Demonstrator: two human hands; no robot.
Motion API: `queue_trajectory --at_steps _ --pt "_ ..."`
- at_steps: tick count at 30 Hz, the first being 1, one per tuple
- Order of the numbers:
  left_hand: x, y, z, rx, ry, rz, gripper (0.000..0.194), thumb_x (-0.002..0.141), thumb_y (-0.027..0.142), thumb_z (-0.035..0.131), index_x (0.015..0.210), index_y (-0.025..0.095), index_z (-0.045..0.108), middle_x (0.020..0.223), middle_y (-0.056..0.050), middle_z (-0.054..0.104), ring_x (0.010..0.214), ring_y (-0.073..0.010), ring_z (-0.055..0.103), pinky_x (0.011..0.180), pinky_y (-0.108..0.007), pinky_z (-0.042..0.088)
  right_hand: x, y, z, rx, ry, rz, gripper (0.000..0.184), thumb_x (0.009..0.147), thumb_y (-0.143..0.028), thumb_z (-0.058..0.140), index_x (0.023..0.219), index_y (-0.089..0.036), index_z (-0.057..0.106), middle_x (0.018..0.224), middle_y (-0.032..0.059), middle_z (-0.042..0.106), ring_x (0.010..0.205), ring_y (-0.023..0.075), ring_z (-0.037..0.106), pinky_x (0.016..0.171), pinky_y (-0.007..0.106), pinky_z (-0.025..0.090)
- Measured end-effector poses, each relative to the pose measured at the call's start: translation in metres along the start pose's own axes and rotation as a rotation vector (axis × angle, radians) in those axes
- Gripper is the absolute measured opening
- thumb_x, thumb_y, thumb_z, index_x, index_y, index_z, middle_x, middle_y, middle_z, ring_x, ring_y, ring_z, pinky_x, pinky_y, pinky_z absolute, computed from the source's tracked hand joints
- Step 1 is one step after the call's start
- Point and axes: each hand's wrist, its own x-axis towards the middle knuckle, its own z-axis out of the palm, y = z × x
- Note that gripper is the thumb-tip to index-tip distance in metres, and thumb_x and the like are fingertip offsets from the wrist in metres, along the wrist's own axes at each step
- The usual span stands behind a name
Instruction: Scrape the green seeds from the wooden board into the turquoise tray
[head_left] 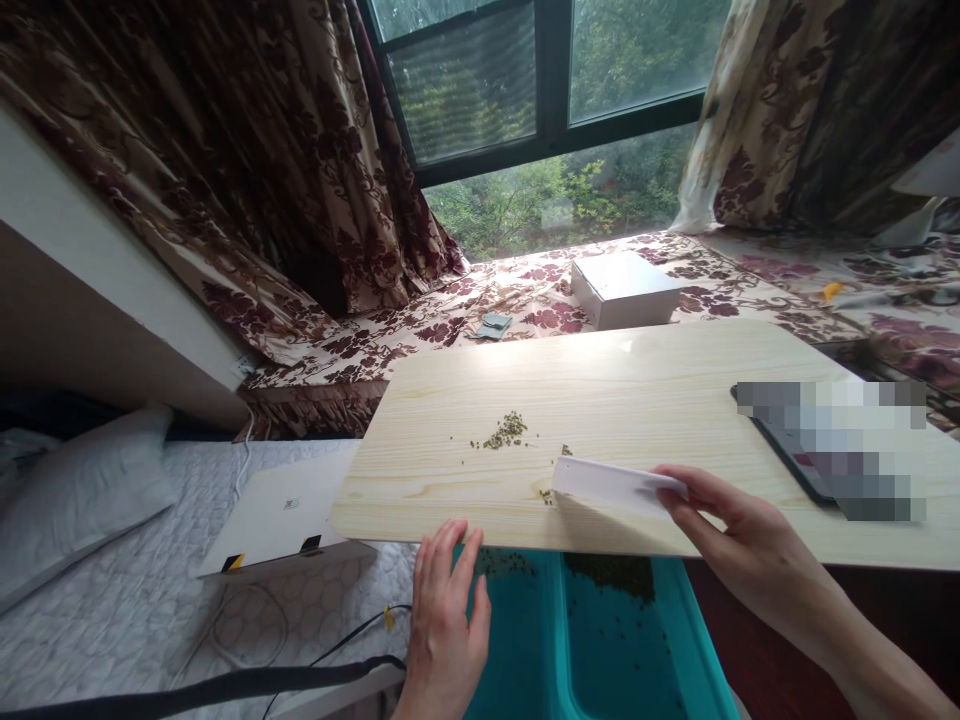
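My right hand pinches one end of a thin white card, held on edge over the light wooden tabletop. Small greenish-brown grains lie beside the card's far end, and a loose pile of grains sits farther back to the left. Below the table's front edge is a teal container with two compartments. Dark grains gather at the back of its right compartment; a few show at the back of the left one. My left hand, fingers stretched out, rests by the container's left side, near the table edge.
A dark device, partly blurred out, lies on the table's right. Behind the table, a silvery-white box and a folded greenish cloth rest on the floral sill. A white box and cables occupy the quilted bed at left.
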Motion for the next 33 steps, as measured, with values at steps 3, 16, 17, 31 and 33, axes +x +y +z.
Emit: queue_trajectory --at_steps 3,16,17,31,33 --pt "0.0 0.0 0.0 0.002 0.0 0.004 0.05 0.096 0.007 0.043 0.143 0.024 0.05 0.142 -0.012 0.057 0.134 -0.0289 0.052 0.113 -0.057 0.041 0.005 -0.001 0.004 0.0 0.001 -0.014 0.033 0.086 -0.052 0.059 0.09 -0.024 0.077 0.081 0.0068 0.08 0.073 0.0249 0.075 0.059 0.03 0.059" --pt "-0.001 -0.001 0.0 0.016 -0.018 0.005 0.05 0.097 0.006 0.041 0.143 0.024 0.048 0.142 -0.013 0.055 0.135 -0.0285 0.05 0.113 -0.058 0.041 0.004 -0.008 0.003 0.006 -0.06 -0.038 0.033 0.088 -0.053 0.058 0.088 -0.025 0.075 0.08 0.0068 0.08 0.072 0.0252 0.075 0.054 0.03 0.057" --pt "-0.001 -0.001 0.0 0.016 -0.017 0.005 0.05 0.097 0.007 0.041 0.143 0.024 0.048 0.142 -0.013 0.055 0.135 -0.0285 0.05 0.113 -0.058 0.041 0.004 -0.008 0.003 0.009 -0.05 -0.035 0.032 0.088 -0.052 0.058 0.088 -0.025 0.075 0.08 0.0067 0.08 0.072 0.0251 0.075 0.055 0.03 0.057" --pt "0.0 0.001 -0.003 0.016 -0.027 -0.008 0.049 0.097 0.006 0.042 0.143 0.023 0.048 0.142 -0.013 0.054 0.136 -0.0276 0.049 0.115 -0.057 0.038 0.002 -0.008 0.008 0.041 -0.037 -0.082 0.029 0.09 -0.049 0.059 0.09 -0.025 0.075 0.082 0.0061 0.08 0.075 0.0249 0.076 0.069 0.033 0.061" --pt "0.0 0.002 -0.003 0.014 -0.023 -0.003 0.049 0.097 0.006 0.042 0.142 0.023 0.049 0.142 -0.013 0.055 0.136 -0.0271 0.049 0.116 -0.056 0.038 -0.005 -0.012 0.007 0.072 -0.023 -0.053 0.031 0.089 -0.052 0.06 0.089 -0.025 0.076 0.082 0.0061 0.08 0.076 0.0253 0.076 0.071 0.032 0.062"
